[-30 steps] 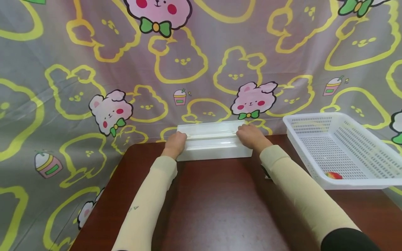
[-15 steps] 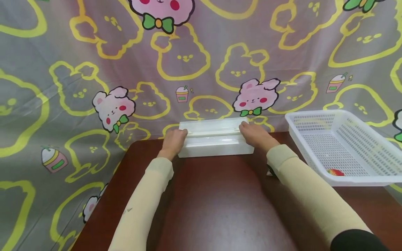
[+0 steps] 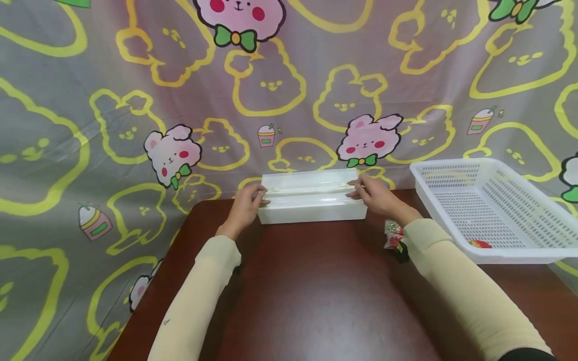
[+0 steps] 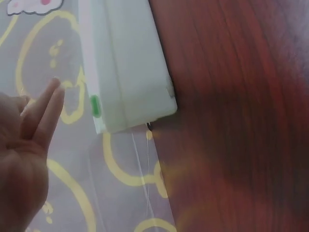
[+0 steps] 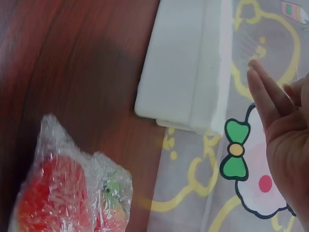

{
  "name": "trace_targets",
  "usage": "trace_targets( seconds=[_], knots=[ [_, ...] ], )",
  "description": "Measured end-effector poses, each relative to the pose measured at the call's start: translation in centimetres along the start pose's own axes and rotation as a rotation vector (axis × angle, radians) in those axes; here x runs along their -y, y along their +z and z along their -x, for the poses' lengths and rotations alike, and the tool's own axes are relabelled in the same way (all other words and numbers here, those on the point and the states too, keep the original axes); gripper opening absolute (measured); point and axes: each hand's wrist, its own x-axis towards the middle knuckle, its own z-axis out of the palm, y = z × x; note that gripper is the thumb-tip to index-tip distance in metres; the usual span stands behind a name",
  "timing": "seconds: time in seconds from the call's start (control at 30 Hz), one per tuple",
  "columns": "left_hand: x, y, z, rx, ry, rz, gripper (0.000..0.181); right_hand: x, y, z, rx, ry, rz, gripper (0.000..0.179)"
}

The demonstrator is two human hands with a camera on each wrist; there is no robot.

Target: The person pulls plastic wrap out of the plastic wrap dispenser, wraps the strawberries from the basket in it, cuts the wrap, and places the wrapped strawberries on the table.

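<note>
A long white plastic box [image 3: 311, 213] stands at the far edge of the table, its long lid [image 3: 311, 179] tilted up along the back. My left hand [image 3: 244, 208] is at the box's left end, fingertips right at its upper edge. Around the right end, my right hand [image 3: 377, 193] has its fingers loosely extended. In the left wrist view the fingers [image 4: 48, 113] are straight beside the box [image 4: 135, 63], which has a small green tab [image 4: 95, 106]. The right wrist view likewise shows extended fingers [image 5: 265, 92] apart from the box [image 5: 174, 63]. Neither hand grips it.
Clear-wrapped red and green items [image 5: 53, 193] lie on the brown table [image 3: 311, 281] near my right wrist. A white perforated basket [image 3: 451, 240] at the right holds a small red-yellow thing [image 3: 480, 244]. A patterned curtain [image 3: 307, 95] hangs right behind the table.
Both hands have loosened from the box's ends, their curled fingers straightening. My right forearm has shifted right, uncovering the wrapped items. The box stays at the table's far edge.
</note>
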Motion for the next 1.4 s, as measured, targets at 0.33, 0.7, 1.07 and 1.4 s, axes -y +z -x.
trace_targets(
  seconds=[0.33,0.7,1.07,1.4],
  knots=[
    [-1.1,-1.2,1.1,0.063,0.130,-0.131,0.014,0.9,-0.8,0.8,-0.108,-0.198,0.142,0.014],
    [-4.0,-2.7,4.9,-0.038,0.251,-0.186,0.015,3.6,-1.4,5.1,-0.145,-0.298,0.248,0.016],
    [-8.6,-4.5,8.5,-0.108,0.330,-0.162,0.014,7.8,-3.3,8.7,-0.222,-0.385,0.322,0.009],
    [-10.9,-5.4,11.8,-0.099,0.362,-0.163,0.012,10.1,-3.8,11.8,-0.238,-0.418,0.313,0.019]
  ],
)
